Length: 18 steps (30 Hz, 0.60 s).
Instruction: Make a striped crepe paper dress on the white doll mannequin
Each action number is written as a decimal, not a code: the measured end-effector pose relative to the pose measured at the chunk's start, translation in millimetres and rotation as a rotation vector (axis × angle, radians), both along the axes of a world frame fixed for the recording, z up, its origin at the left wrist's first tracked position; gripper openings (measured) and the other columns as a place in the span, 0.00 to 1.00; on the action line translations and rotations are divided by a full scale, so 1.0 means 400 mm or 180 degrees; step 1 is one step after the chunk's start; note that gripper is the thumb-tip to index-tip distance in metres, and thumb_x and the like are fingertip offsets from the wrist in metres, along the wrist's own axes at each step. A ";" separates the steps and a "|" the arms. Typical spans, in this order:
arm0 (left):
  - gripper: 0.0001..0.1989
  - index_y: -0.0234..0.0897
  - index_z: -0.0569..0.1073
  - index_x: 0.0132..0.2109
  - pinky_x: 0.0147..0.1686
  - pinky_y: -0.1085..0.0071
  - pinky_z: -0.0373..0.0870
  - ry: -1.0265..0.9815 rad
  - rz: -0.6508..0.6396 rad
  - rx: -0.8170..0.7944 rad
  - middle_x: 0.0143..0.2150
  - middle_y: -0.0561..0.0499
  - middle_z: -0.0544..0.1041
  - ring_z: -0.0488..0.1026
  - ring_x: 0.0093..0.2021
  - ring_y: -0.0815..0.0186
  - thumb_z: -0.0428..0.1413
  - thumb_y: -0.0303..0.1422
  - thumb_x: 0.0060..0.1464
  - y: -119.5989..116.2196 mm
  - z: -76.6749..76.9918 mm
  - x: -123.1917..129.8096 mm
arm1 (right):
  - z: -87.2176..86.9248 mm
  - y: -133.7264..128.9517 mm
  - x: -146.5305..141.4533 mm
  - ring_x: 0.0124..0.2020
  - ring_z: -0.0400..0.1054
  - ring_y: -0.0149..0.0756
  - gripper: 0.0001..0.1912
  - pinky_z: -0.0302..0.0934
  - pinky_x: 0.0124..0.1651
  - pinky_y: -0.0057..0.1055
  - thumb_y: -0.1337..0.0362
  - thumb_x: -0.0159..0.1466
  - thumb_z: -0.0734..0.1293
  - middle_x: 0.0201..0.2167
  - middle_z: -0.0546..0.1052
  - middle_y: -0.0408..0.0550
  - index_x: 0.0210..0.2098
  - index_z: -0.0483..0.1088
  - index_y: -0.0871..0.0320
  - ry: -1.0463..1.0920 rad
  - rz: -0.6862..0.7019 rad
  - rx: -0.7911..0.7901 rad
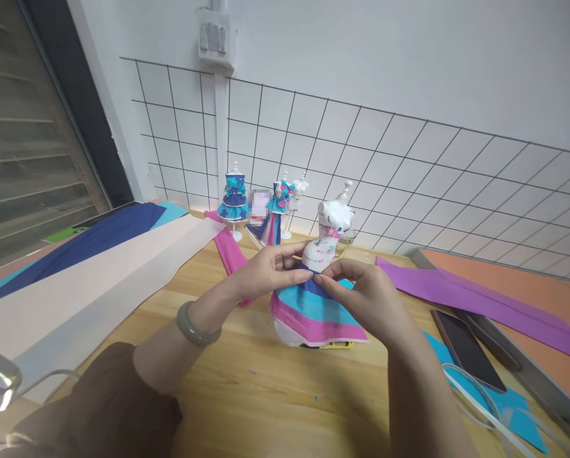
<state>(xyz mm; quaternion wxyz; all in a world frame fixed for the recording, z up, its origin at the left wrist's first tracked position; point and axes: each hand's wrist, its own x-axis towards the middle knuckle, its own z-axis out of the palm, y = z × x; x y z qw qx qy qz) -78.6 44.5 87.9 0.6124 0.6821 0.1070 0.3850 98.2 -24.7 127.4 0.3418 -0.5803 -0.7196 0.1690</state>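
A small white mannequin [319, 251] with pink and teal specks stands on the wooden table [247, 394]. Round its lower part hangs a skirt [313, 308] striped dark blue, turquoise and pink. On the left side of the mannequin, my left hand [278, 270] pinches the skirt's top edge, its thumb at the front. From the right, my right hand [361, 286] pinches the same edge, thumb and forefinger close to my left thumb. A yellow and black object [337, 345] shows partly under the skirt hem.
Behind stand small dressed mannequins [234, 197]. Pale and blue sheets [98, 273] lie left, a pink strip [230, 251] nearer the middle. At right are a purple strip [480, 296], a phone [469, 350], blue pieces [518, 407] and a cable. A wire grid [327, 127] lines the wall.
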 end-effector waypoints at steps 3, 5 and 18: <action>0.25 0.38 0.65 0.59 0.48 0.70 0.69 -0.0021 0.0091 0.0005 0.54 0.43 0.73 0.69 0.54 0.60 0.58 0.31 0.53 -0.001 -0.003 0.003 | -0.001 0.000 0.000 0.26 0.67 0.32 0.11 0.58 0.29 0.26 0.59 0.59 0.66 0.23 0.75 0.44 0.24 0.71 0.58 0.0027 -0.0001 0.0039; 0.26 0.39 0.65 0.59 0.49 0.70 0.68 -0.0047 0.0118 0.0006 0.55 0.43 0.72 0.68 0.55 0.60 0.58 0.30 0.53 0.000 -0.005 0.005 | -0.003 0.002 0.001 0.26 0.66 0.32 0.10 0.58 0.28 0.26 0.59 0.59 0.66 0.24 0.75 0.44 0.24 0.71 0.58 0.0024 -0.0011 0.0033; 0.25 0.37 0.66 0.57 0.48 0.69 0.69 -0.0032 0.0205 -0.0023 0.53 0.43 0.73 0.70 0.53 0.59 0.58 0.30 0.52 -0.001 -0.005 0.010 | -0.017 0.023 0.020 0.28 0.67 0.33 0.14 0.60 0.30 0.27 0.53 0.60 0.65 0.27 0.75 0.46 0.27 0.70 0.58 0.0255 0.0221 -0.0181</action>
